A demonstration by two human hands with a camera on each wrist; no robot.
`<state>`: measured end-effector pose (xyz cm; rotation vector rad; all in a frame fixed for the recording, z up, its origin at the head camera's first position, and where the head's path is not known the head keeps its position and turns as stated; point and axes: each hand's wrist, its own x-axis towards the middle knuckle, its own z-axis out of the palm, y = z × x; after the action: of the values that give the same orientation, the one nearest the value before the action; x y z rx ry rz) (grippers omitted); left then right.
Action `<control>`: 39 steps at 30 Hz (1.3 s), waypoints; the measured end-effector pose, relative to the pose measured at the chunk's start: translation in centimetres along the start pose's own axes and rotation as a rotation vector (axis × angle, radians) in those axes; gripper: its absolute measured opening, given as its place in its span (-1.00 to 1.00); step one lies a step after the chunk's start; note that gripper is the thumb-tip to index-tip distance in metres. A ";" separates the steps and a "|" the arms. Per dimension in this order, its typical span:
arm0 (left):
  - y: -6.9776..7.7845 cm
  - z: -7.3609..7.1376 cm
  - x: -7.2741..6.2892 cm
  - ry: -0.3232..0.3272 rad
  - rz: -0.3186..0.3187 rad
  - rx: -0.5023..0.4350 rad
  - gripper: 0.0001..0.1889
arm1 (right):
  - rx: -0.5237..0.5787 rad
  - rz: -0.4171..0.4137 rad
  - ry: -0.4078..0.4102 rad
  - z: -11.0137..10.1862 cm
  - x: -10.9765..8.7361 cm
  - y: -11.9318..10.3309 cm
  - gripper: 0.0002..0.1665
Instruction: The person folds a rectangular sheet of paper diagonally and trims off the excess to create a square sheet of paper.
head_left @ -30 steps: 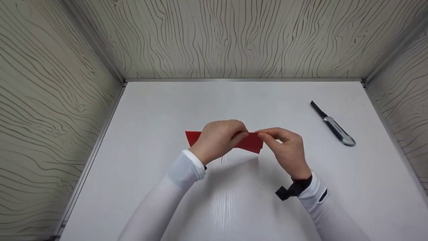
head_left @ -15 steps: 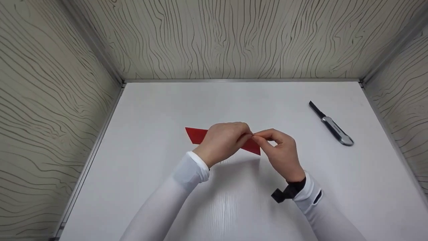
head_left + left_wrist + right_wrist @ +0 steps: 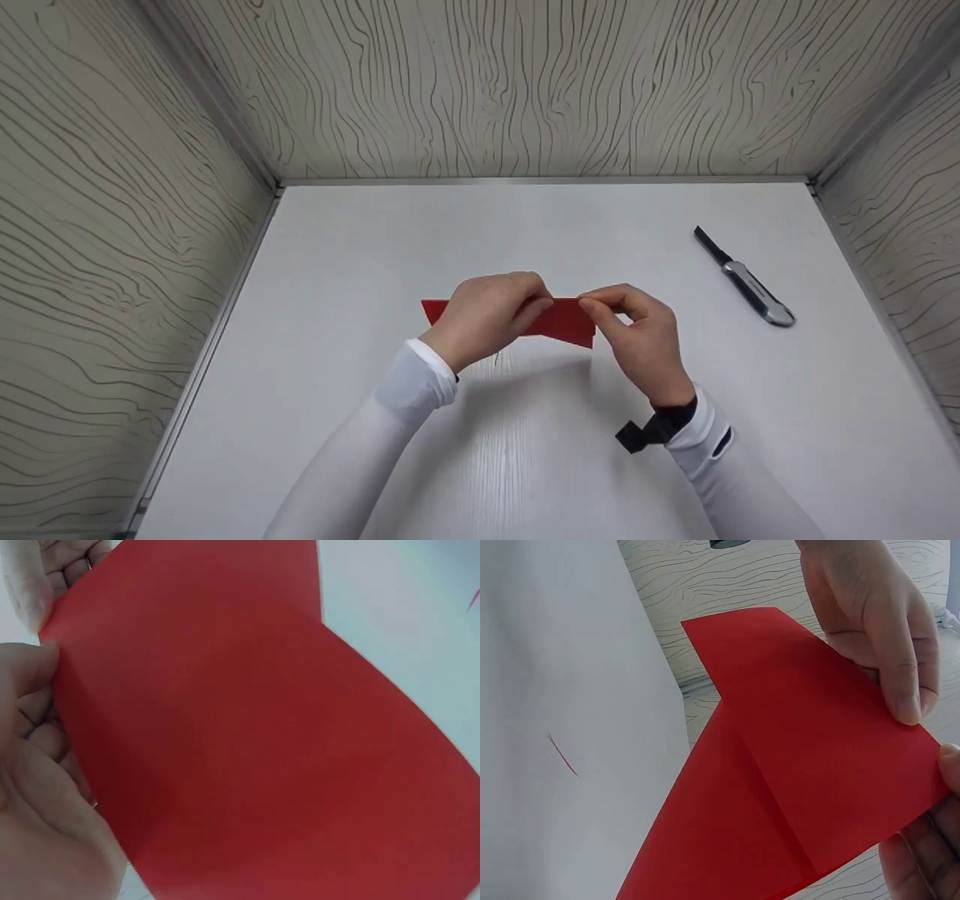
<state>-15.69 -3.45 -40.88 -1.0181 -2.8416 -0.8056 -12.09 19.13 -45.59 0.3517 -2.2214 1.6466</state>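
A folded sheet of red paper (image 3: 566, 319) is held up above the white table, its top edge nearly level in the head view. My left hand (image 3: 491, 311) grips that edge near the middle and covers part of the sheet. At the right end of the same edge, thumb and fingertips of my right hand (image 3: 643, 341) pinch the paper. Seen from the right wrist, two overlapping layers of the red paper (image 3: 817, 742) spread apart at an angle below the fold. The left wrist view is mostly filled by the red paper (image 3: 225, 727).
A utility knife (image 3: 750, 289) with a black blade and a grey-and-black handle lies on the white table (image 3: 375, 225), right of my hands. A thin red line (image 3: 562, 755) shows on the tabletop. Wood-patterned panels (image 3: 487, 90) enclose the back and sides.
Half a second ago the paper's right end was tilted down and my hands were closer together. Now the right hand has shifted right and the top edge is level again, as a second ago.
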 end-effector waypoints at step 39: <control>-1.2 -0.4 -1.0 -0.020 -0.030 0.008 -0.91 | 0.106 0.084 0.014 -0.7 -0.3 0.9 -0.87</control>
<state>-15.71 -4.98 -41.25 -0.9897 -2.8811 -0.7907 -12.06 20.01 -46.32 0.2768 -2.1711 1.8092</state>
